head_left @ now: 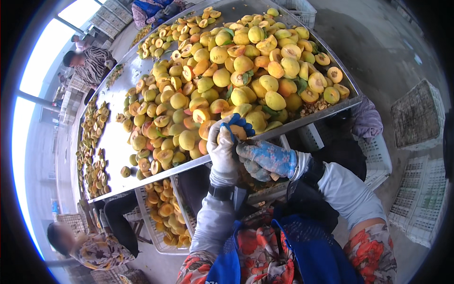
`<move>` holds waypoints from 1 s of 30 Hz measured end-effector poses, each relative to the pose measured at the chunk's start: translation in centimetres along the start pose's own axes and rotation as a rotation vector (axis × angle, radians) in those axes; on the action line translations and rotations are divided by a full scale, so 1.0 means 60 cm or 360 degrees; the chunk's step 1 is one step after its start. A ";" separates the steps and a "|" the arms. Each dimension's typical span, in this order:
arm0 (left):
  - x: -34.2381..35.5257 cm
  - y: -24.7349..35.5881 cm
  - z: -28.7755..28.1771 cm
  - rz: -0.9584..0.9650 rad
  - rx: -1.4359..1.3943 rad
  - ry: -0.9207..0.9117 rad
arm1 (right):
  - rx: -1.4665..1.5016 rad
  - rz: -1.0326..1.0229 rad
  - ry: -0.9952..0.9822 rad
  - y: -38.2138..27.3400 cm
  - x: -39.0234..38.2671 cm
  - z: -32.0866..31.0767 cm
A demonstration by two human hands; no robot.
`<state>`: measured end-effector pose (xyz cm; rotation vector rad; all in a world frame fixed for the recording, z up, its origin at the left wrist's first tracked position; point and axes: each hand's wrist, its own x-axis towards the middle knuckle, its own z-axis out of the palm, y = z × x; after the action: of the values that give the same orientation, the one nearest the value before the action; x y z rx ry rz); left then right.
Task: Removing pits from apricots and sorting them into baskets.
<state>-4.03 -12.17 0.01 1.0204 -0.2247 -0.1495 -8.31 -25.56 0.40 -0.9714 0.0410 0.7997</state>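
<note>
Left hand clamped on a peach at tray edge; right hand just right-below, closed, probably on a knife.

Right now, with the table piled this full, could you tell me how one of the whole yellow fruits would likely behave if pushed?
A whole yellow fruit looks round and smooth, so it would probably roll, likely nudging neighbours in the heap. The metal table has only a low rim, so one near the edge might tip over it. The halved fruit nearby suggests soft flesh that may bruise.
</note>
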 end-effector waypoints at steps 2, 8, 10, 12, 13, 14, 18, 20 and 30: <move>0.004 -0.003 -0.013 -0.0040 -0.0110 -0.0079 | 0.0185 0.0127 -0.0021 -0.001 -0.001 0.005; -0.002 -0.015 -0.021 -0.0015 -0.0121 -0.0124 | 0.0228 0.0155 -0.0058 0.006 -0.001 0.006; -0.002 -0.017 -0.025 0.0013 -0.0084 -0.0148 | 0.0225 0.0205 -0.0087 0.003 -0.003 0.011; -0.001 -0.010 -0.033 -0.0040 -0.0195 -0.0281 | 0.0215 0.0253 -0.0119 0.001 -0.004 0.009; -0.001 -0.011 -0.034 -0.0040 -0.0196 -0.0282 | 0.0341 0.0252 -0.0241 0.002 -0.005 0.004; -0.002 -0.013 -0.035 -0.0024 -0.0204 -0.0271 | 0.0467 0.0251 -0.0364 0.002 -0.006 0.002; -0.005 -0.020 -0.030 -0.0070 -0.0321 -0.0133 | 0.0257 0.0195 -0.0069 0.015 -0.003 0.022; -0.009 -0.018 -0.031 -0.0055 -0.0289 -0.0151 | 0.0479 0.0245 -0.0267 0.012 -0.007 0.016; 0.003 -0.023 -0.020 -0.0103 -0.0387 0.0061 | 0.0006 -0.0155 0.0080 0.047 0.020 0.028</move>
<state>-3.59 -11.93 -1.75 0.7880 -0.1347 -0.2109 -9.72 -22.73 -1.11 -0.9824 0.0384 0.6856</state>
